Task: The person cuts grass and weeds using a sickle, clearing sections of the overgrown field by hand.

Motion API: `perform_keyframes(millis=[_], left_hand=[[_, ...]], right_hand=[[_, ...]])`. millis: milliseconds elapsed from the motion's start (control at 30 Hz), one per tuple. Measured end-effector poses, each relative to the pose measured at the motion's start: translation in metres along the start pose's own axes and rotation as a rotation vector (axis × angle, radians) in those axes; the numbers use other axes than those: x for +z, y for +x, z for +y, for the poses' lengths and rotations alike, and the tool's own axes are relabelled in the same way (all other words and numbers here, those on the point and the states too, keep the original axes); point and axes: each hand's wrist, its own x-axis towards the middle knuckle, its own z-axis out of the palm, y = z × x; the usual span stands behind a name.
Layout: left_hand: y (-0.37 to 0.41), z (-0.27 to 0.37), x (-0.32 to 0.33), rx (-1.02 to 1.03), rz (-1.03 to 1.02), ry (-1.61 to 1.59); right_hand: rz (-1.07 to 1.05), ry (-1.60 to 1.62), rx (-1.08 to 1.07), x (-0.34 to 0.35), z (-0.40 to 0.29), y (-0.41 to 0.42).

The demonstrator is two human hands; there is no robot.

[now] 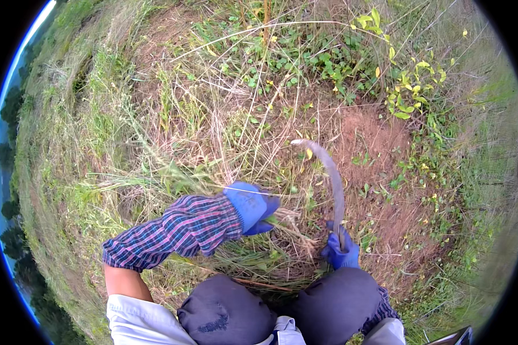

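My left hand (251,206), in a blue work glove below a striped sleeve cover, is closed around a bunch of grass stems (177,179). Green tops stick out to its left, and pale, dry-looking ends (297,224) show on its right. My right hand (344,252), gloved in blue too, grips a sickle near my right knee. Its curved metal blade (334,183) points away from me, with the tip bending left over the ground. The fist hides the sickle's handle. Beneath my left hand lies a heap of loose grass (259,261), just before my knees.
My bent knees (226,308) frame the near side. Reddish bare soil (377,142) lies right of the blade. Low leafy plants (328,60) and a yellow-green leafy sprig (408,92) grow farther ahead. Dry stalks cross the middle, and taller grass (99,129) stands at the left.
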Motion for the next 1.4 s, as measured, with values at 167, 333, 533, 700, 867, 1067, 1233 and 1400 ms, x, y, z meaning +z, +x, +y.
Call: perform_keyframes(millis=[167, 333, 533, 700, 867, 1067, 1233, 1400], left_hand=[[0.039, -0.019, -0.021, 0.001, 0.541, 0.272], [0.108, -0.050, -0.051, -0.005, 0.694, 0.335], [0.159, -0.099, -0.069, -0.073, 0.713, 0.417], [0.152, -0.171, -0.070, -0.447, 0.495, 0.453], [0.135, -0.155, -0.065, -0.676, 0.437, 0.277], [0.097, -0.169, -0.038, -0.871, 0.384, -0.060], [0.086, -0.192, -0.026, -0.879, 0.314, -0.133], [0.097, -0.187, -0.038, -0.707, 0.318, -0.093]], right_hand=[[0.077, 0.307, -0.052, 0.014, -0.067, 0.040], [-0.037, 0.334, -0.148, 0.032, -0.119, 0.116], [-0.115, 0.235, -0.104, 0.076, -0.144, 0.163], [-0.146, 0.123, -0.079, 0.080, -0.097, 0.115], [-0.112, 0.014, -0.164, 0.062, -0.049, 0.108], [-0.019, 0.150, -0.200, 0.056, -0.065, 0.117], [-0.079, 0.053, -0.176, 0.069, -0.135, 0.141], [0.041, -0.675, -0.325, 0.078, -0.151, 0.197]])
